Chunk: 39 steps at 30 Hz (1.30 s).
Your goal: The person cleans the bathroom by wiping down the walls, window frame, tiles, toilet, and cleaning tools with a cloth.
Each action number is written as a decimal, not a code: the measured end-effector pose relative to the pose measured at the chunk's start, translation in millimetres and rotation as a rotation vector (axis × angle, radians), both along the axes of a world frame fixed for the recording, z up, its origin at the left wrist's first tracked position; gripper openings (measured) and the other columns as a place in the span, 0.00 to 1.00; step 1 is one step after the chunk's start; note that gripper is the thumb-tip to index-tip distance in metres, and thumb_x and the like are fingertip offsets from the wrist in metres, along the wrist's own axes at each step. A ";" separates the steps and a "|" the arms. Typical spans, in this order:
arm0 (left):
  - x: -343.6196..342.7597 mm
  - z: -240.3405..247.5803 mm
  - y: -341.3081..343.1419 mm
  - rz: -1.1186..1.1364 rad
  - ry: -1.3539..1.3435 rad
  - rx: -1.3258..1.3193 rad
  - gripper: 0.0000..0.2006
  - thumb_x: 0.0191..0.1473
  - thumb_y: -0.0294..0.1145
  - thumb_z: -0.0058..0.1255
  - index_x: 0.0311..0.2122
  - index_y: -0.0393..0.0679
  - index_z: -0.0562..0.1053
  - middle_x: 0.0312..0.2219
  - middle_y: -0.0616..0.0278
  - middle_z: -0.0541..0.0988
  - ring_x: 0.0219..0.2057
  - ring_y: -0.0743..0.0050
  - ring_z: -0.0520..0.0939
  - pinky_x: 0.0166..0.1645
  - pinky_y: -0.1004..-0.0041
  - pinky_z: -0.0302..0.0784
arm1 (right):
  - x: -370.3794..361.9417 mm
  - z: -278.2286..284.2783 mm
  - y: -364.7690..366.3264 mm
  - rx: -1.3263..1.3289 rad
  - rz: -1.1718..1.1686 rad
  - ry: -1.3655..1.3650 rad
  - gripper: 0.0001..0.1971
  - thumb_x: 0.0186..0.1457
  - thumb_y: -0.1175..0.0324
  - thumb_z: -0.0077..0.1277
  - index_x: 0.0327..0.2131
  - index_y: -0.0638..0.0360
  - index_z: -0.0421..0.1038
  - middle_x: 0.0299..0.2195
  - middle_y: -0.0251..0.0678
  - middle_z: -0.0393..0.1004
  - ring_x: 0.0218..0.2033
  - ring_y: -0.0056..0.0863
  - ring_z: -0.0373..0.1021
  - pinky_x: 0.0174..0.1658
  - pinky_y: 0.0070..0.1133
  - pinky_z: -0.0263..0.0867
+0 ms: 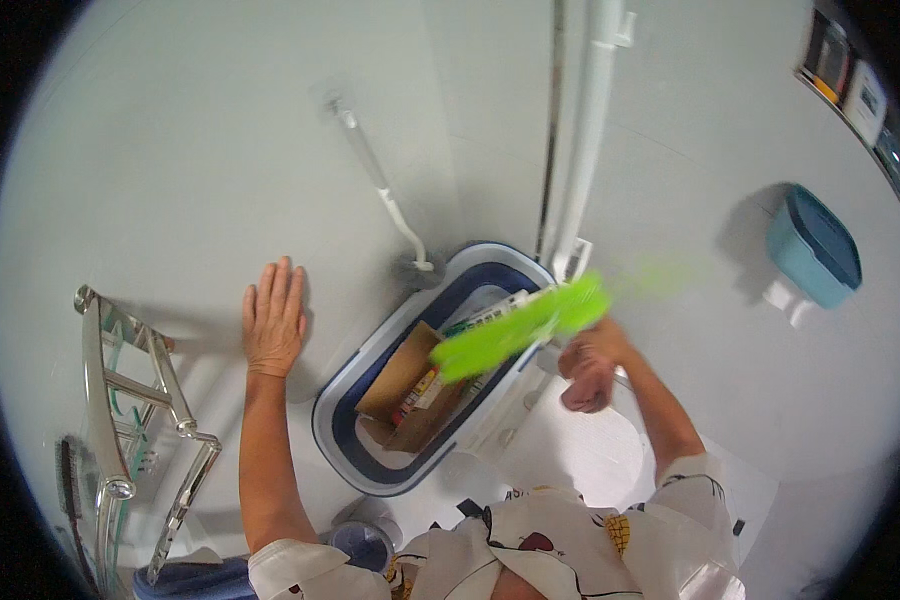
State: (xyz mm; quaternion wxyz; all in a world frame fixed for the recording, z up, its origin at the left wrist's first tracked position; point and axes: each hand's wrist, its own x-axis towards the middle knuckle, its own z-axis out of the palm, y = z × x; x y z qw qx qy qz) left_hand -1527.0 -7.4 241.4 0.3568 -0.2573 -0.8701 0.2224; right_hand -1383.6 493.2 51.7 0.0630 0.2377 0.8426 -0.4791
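The bright green brush (520, 328) lies with its long axis running from lower left to upper right, its broad end pointing down-left over the bin (370, 470). It is a flat, lime-coloured thing, smeared by motion blur, so its exact shape is hard to tell. The right hand (590, 372) is curled closed near its upper end, seemingly gripping the handle. The bin, white with a dark blue rim, holds cardboard packaging. The left hand (274, 318) is spread open, flat against the white wall (190, 160), holding nothing.
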 end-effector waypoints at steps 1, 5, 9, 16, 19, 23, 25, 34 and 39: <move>-6.5 3.0 -0.4 0.006 0.109 -0.018 0.35 0.46 0.39 0.54 0.61 0.55 0.60 0.64 0.67 0.55 0.64 0.70 0.55 0.63 0.62 0.51 | -9.1 -23.7 -25.3 0.347 0.275 0.253 0.28 0.49 0.68 0.52 0.54 0.57 0.58 0.31 0.50 0.76 0.32 0.42 0.75 0.37 0.33 0.70; -16.7 -8.6 12.7 -0.008 0.014 0.009 0.35 0.49 0.39 0.52 0.63 0.56 0.56 0.64 0.68 0.52 0.65 0.71 0.52 0.65 0.61 0.48 | -32.6 -58.6 -84.4 0.357 0.195 0.041 0.14 0.48 0.65 0.50 0.39 0.60 0.73 0.33 0.51 0.76 0.37 0.50 0.73 0.41 0.38 0.68; -9.6 -0.5 14.6 -0.033 0.066 0.022 0.34 0.51 0.38 0.50 0.63 0.57 0.55 0.64 0.68 0.53 0.64 0.70 0.54 0.65 0.61 0.48 | -41.3 -65.5 -77.0 0.506 0.120 -0.024 0.11 0.47 0.62 0.51 0.32 0.57 0.76 0.35 0.49 0.76 0.37 0.47 0.73 0.40 0.35 0.70; -11.9 -1.8 7.4 -0.027 0.097 0.006 0.32 0.52 0.37 0.49 0.63 0.57 0.57 0.64 0.69 0.55 0.63 0.70 0.56 0.63 0.61 0.51 | 54.5 -62.1 -92.7 1.139 0.665 0.309 0.23 0.51 0.65 0.47 0.53 0.56 0.66 0.41 0.52 0.74 0.40 0.41 0.74 0.41 0.34 0.70; -8.6 -6.3 1.2 -0.033 0.061 0.024 0.31 0.51 0.37 0.49 0.62 0.57 0.58 0.64 0.69 0.55 0.63 0.70 0.57 0.63 0.62 0.51 | 65.5 -18.2 -129.1 0.363 0.732 -0.273 0.32 0.50 0.64 0.48 0.60 0.55 0.55 0.33 0.51 0.76 0.35 0.43 0.75 0.38 0.36 0.70; -9.8 -2.2 9.7 -0.024 0.052 0.014 0.32 0.51 0.37 0.50 0.62 0.57 0.58 0.64 0.69 0.54 0.63 0.70 0.56 0.63 0.61 0.50 | 70.3 -70.4 -158.1 0.385 0.793 -0.156 0.31 0.50 0.61 0.50 0.58 0.57 0.55 0.25 0.44 0.76 0.27 0.43 0.74 0.31 0.36 0.70; -10.8 -6.9 5.7 -0.016 0.030 0.021 0.32 0.51 0.38 0.50 0.62 0.57 0.58 0.64 0.69 0.54 0.64 0.70 0.55 0.63 0.61 0.50 | 61.9 -92.7 -171.7 0.518 0.834 -0.072 0.29 0.50 0.60 0.51 0.55 0.59 0.58 0.25 0.44 0.75 0.26 0.43 0.74 0.30 0.35 0.70; -12.0 -2.3 5.6 -0.017 0.010 0.040 0.33 0.52 0.37 0.49 0.63 0.57 0.55 0.65 0.68 0.51 0.65 0.69 0.52 0.65 0.59 0.47 | 35.3 22.6 -74.2 0.473 0.280 0.200 0.17 0.57 0.55 0.43 0.40 0.59 0.67 0.29 0.47 0.75 0.33 0.49 0.72 0.37 0.37 0.67; -15.3 -6.5 11.0 0.003 -0.009 0.016 0.34 0.51 0.37 0.51 0.63 0.56 0.55 0.65 0.68 0.51 0.65 0.69 0.52 0.65 0.60 0.47 | -1.4 47.4 29.4 0.438 -0.004 0.169 0.20 0.55 0.54 0.43 0.38 0.63 0.71 0.31 0.51 0.75 0.35 0.52 0.71 0.40 0.39 0.65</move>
